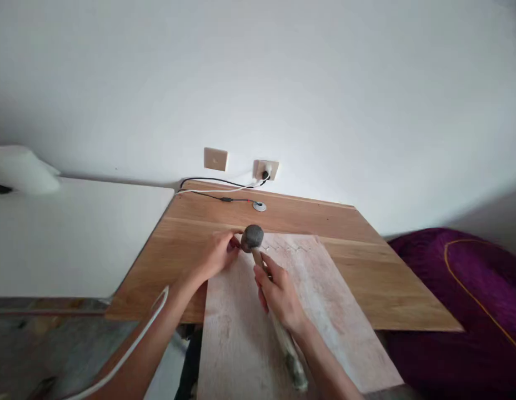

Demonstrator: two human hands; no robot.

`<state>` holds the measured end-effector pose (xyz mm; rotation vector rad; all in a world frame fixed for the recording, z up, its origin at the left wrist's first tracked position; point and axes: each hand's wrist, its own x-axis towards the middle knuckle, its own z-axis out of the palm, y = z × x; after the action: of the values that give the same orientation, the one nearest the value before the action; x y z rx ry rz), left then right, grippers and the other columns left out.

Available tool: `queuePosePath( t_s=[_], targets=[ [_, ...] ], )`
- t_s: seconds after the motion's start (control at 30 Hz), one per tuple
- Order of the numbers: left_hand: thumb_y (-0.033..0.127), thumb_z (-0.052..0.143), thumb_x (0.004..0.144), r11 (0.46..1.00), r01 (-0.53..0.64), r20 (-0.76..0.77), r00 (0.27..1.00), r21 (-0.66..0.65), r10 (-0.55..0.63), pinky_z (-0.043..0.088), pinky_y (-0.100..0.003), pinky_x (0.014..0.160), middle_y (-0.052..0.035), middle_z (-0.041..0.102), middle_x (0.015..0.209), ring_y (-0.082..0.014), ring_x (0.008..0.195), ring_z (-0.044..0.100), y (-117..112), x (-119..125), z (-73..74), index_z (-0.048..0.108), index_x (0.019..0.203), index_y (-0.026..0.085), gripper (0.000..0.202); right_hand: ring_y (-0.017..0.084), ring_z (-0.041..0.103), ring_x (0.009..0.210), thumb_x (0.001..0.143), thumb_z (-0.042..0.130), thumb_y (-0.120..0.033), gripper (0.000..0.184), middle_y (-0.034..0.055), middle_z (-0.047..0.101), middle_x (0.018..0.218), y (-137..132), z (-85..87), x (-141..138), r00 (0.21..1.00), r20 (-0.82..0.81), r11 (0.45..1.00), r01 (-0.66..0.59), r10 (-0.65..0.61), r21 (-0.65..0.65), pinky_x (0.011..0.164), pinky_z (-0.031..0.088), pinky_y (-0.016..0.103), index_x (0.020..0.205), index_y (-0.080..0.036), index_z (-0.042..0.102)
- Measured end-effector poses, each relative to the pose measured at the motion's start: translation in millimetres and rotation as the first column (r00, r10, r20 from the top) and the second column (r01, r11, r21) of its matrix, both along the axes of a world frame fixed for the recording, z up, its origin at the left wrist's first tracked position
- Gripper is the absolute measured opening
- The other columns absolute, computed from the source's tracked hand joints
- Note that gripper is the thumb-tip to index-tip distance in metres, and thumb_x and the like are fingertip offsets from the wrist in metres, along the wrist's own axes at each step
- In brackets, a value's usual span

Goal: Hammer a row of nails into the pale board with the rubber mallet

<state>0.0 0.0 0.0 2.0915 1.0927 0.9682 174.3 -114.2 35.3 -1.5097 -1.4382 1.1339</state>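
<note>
Mallet [253, 237], head at the far edge of the pale board [324, 300].
Left to right: your left hand [216, 255] pinches shut just beside the head, contents too small to tell; your right hand [280, 297] is closed round the handle. Step, likely: steadying for a tap. Next calls for a short stroke clear of that pinch; room lies over the desk [386, 289] rightward, board overhanging its near edge.

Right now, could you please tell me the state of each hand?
Left hand: fingers curled beside the mallet head; grip cannot be told.
Right hand: closed on the mallet handle.
</note>
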Motion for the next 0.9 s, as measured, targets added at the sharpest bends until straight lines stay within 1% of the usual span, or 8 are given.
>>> queuePosePath(
  t_s=[0.13, 0.23, 0.37, 0.43, 0.5, 0.63, 0.77, 0.9],
  targets=[
    [-0.006, 0.065, 0.076, 0.999, 0.013, -0.026, 1.0, 0.036, -0.012, 0.054, -0.027, 0.08, -0.0007, 0.079, 0.09, -0.0178, 0.083, 0.073, -0.9, -2.4, -1.2, 0.071, 0.125, 0.021, 0.057, 0.008, 0.046, 0.037, 0.101, 0.047, -0.041, 0.037, -0.0095, 0.048, 0.056, -2.7, 0.5, -1.1, 0.999, 0.028, 1.0, -0.015, 0.016, -0.007, 0.035, 0.035, 0.018, 0.126, -0.016, 0.06],
    [-0.004, 0.064, 0.078, 0.999, 0.025, -0.031, 0.999, 0.04, -0.024, 0.055, -0.028, 0.083, -0.0008, 0.078, 0.091, -0.0179, 0.084, 0.073, -1.3, -3.7, -2.3, 0.069, 0.128, 0.022, 0.057, 0.008, 0.047, 0.037, 0.101, 0.047, -0.043, 0.034, -0.0095, 0.048, 0.056, -3.8, -0.8, -2.3, 1.0, 0.016, 1.0, 0.002, -0.001, -0.003, 0.034, 0.034, 0.018, 0.119, -0.017, 0.06],
    [-0.001, 0.067, 0.079, 0.998, 0.004, -0.029, 1.0, 0.07, -0.002, 0.054, -0.03, 0.087, -0.0011, 0.078, 0.093, -0.0186, 0.088, 0.073, -1.7, -4.0, -3.2, 0.069, 0.129, 0.023, 0.055, 0.008, 0.046, 0.036, 0.102, 0.046, -0.044, 0.034, -0.0101, 0.046, 0.055, -4.0, -0.6, -3.2, 1.0, 0.025, 1.0, 0.01, -0.01, 0.008, 0.034, 0.035, 0.018, 0.118, -0.017, 0.059],
    [-0.003, 0.067, 0.077, 0.997, 0.007, -0.014, 1.0, 0.07, -0.006, 0.054, -0.028, 0.085, -0.0008, 0.078, 0.092, -0.0182, 0.086, 0.072, -1.6, -3.7, -2.9, 0.07, 0.128, 0.023, 0.057, 0.008, 0.046, 0.036, 0.101, 0.047, -0.043, 0.035, -0.0095, 0.048, 0.057, -4.0, 1.2, -3.3, 0.999, 0.037, 1.0, -0.007, 0.008, -0.004, 0.034, 0.036, 0.018, 0.12, -0.017, 0.06],
    [-0.004, 0.066, 0.077, 0.999, 0.023, 0.0, 1.0, 0.042, -0.023, 0.054, -0.026, 0.079, 0.0, 0.078, 0.089, -0.017, 0.08, 0.072, -1.1, -3.4, -2.3, 0.07, 0.128, 0.022, 0.058, 0.008, 0.046, 0.036, 0.1, 0.048, -0.043, 0.038, -0.0088, 0.05, 0.06, -4.1, 3.0, -3.6, 0.999, 0.031, 1.0, -0.008, 0.009, -0.011, 0.033, 0.036, 0.018, 0.124, -0.017, 0.061],
    [-0.004, 0.068, 0.078, 0.999, 0.025, 0.014, 1.0, 0.021, -0.025, 0.054, -0.024, 0.074, 0.0006, 0.078, 0.086, -0.0165, 0.077, 0.072, -0.2, -2.9, -1.4, 0.071, 0.126, 0.022, 0.055, 0.009, 0.049, 0.037, 0.101, 0.047, -0.044, 0.043, -0.0096, 0.048, 0.058, -5.2, 4.0, -4.9, 0.999, 0.039, 1.0, 0.011, -0.011, 0.002, 0.034, 0.038, 0.018, 0.133, -0.017, 0.058],
    [-0.007, 0.067, 0.077, 1.0, 0.016, 0.001, 1.0, 0.023, -0.016, 0.054, -0.025, 0.077, 0.0004, 0.079, 0.087, -0.017, 0.079, 0.073, -0.3, -2.7, -1.3, 0.071, 0.126, 0.022, 0.058, 0.009, 0.05, 0.038, 0.101, 0.048, -0.045, 0.038, -0.0082, 0.051, 0.06, -6.3, 2.4, -5.3, 0.999, 0.048, 1.0, 0.006, -0.005, -0.018, 0.034, 0.039, 0.018, 0.126, -0.019, 0.06],
    [-0.006, 0.067, 0.077, 1.0, 0.006, -0.009, 1.0, 0.014, -0.006, 0.054, -0.027, 0.079, 0.0002, 0.079, 0.087, -0.0173, 0.079, 0.073, -0.5, -2.2, -0.9, 0.07, 0.128, 0.022, 0.058, 0.009, 0.048, 0.037, 0.102, 0.048, -0.044, 0.036, -0.0091, 0.048, 0.057, -6.8, 0.6, -4.4, 0.999, 0.042, 1.0, 0.023, -0.023, -0.007, 0.034, 0.038, 0.018, 0.122, -0.018, 0.061]
  ],
)
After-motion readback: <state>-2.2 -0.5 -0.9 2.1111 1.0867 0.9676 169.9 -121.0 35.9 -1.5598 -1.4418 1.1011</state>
